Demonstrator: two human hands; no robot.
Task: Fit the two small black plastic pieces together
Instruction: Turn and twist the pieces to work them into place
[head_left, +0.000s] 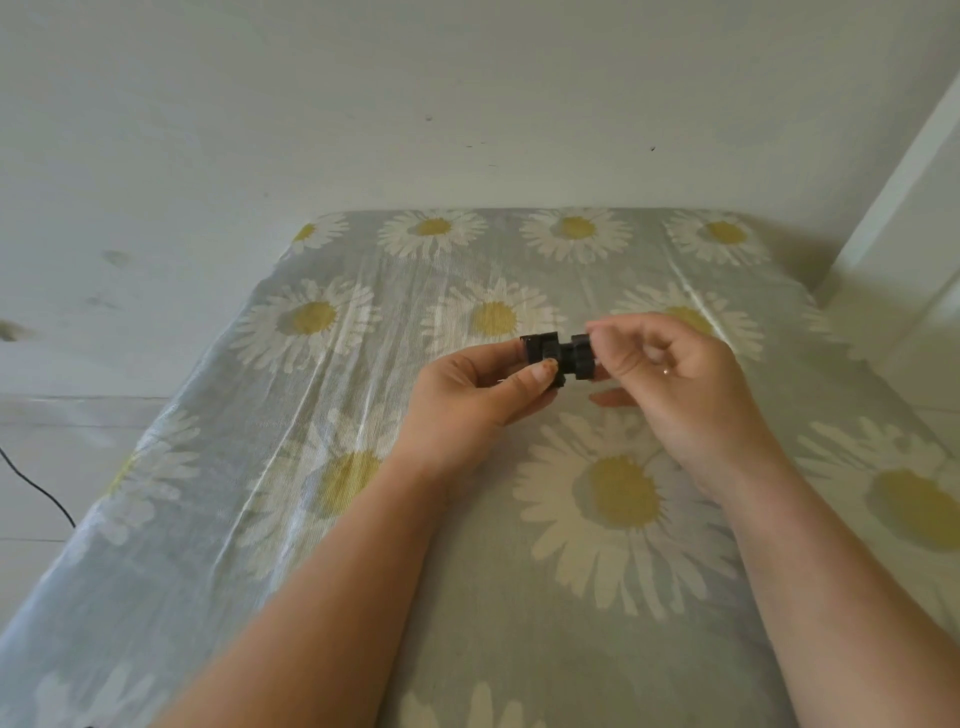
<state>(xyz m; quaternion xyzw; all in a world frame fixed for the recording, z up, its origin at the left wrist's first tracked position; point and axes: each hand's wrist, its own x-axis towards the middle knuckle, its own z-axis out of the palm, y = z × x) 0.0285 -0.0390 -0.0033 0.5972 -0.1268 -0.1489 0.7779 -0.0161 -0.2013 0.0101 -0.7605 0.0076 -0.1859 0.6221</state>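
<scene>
The left hand pinches the left black plastic piece, its thumb lying across the near face of the part and its fingers curled behind it. The right hand pinches the right black plastic piece between thumb and fingertips, the other fingers folded loosely toward the palm; a thin ring shows on one of them. The two hands are close together, meeting at the parts and held above the surface rather than resting on it. The two pieces are end to end and touching at a narrow dark middle section, so they read as one short black block with a step at each side. Whether they are fully seated in each other cannot be told, since the joint is small and partly covered by the left thumb.

Both bare forearms reach in from the lower edge of the view and converge toward the pieces. Beneath them lies a grey cloth printed with large white daisies with yellow centres, creased in long folds running away from the viewer and covering a table. Beyond its far edge stands a pale wall with a few small dark marks. At the far left a thin black cable crosses the pale floor.
</scene>
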